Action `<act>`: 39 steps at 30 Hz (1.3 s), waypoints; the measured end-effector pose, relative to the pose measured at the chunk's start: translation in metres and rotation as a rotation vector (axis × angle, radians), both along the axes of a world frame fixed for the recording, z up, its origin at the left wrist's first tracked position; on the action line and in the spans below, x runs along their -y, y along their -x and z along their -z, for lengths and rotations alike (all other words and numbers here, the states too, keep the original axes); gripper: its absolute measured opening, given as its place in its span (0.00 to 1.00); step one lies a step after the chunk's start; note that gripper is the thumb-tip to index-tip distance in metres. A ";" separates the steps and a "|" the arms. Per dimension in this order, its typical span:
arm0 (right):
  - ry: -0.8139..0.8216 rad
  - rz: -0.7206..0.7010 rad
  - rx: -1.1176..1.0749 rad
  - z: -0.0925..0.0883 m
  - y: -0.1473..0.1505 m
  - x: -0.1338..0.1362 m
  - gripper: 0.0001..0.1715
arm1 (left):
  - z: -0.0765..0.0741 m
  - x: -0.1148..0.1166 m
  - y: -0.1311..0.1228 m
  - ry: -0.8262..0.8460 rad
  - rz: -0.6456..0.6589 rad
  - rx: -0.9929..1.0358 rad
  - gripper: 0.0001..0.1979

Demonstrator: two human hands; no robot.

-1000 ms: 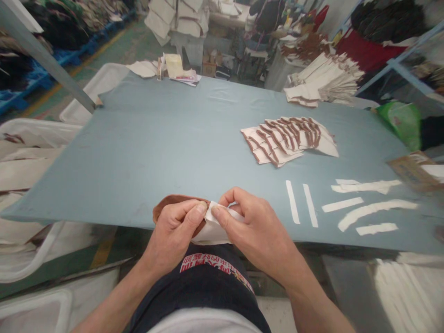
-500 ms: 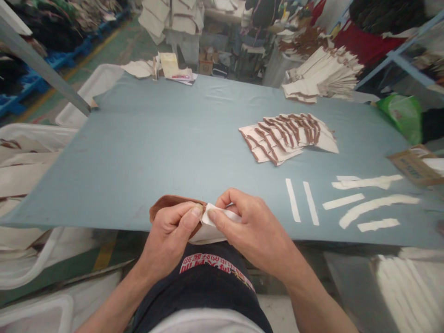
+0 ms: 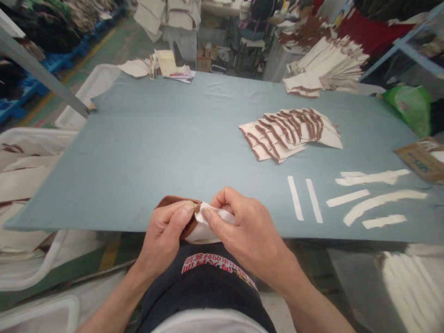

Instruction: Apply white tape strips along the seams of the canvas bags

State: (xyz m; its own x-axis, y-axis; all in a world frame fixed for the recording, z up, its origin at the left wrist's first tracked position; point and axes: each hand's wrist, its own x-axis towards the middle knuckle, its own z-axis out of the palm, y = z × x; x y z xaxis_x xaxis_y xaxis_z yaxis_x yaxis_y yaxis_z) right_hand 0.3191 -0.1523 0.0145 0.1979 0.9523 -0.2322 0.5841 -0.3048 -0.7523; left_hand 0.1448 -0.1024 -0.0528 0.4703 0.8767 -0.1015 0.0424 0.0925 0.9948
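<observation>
Close to my body, over the table's near edge, my left hand (image 3: 168,233) pinches a brown and cream fabric piece (image 3: 201,234) between thumb and fingers. Its brown border curves out behind the knuckles. Right beside it, my right hand (image 3: 249,226) is closed on a white strip (image 3: 227,216), thumb pressing its end against the edge of the fabric piece. The thumb tips are a small gap apart. My right fingers hide part of the strip, and the lower fabric hangs in front of my dark apron.
A fanned stack of cream pieces with brown edges (image 3: 284,134) lies on the blue-green table (image 3: 156,148). Several loose white strips (image 3: 385,203) lie at right. Beyond are a larger fabric pile (image 3: 326,64), a cardboard box (image 3: 421,159) and, at left, white bins (image 3: 38,134).
Both hands have shifted slightly left with the fabric piece and strip, still pinched together. The view has moved a little; the items on the table look the same.
</observation>
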 end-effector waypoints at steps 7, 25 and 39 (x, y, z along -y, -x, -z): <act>-0.013 0.015 0.005 0.001 0.002 0.000 0.11 | -0.009 -0.004 0.000 -0.025 0.036 -0.023 0.13; -0.020 0.049 -0.333 0.013 0.008 0.007 0.14 | -0.034 0.013 -0.007 -0.504 -0.136 -0.272 0.10; 0.103 0.027 -0.806 0.030 0.000 0.012 0.17 | -0.032 0.015 -0.004 -0.773 -0.030 -0.317 0.10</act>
State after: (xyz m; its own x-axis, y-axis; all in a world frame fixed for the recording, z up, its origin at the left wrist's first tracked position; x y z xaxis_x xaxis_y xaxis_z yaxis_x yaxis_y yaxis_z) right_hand 0.3193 -0.1639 -0.0158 -0.0454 0.9157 -0.3993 -0.1337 -0.4017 -0.9060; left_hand 0.1486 -0.1173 -0.0206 0.4957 0.7655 0.4101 0.3390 -0.6054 0.7201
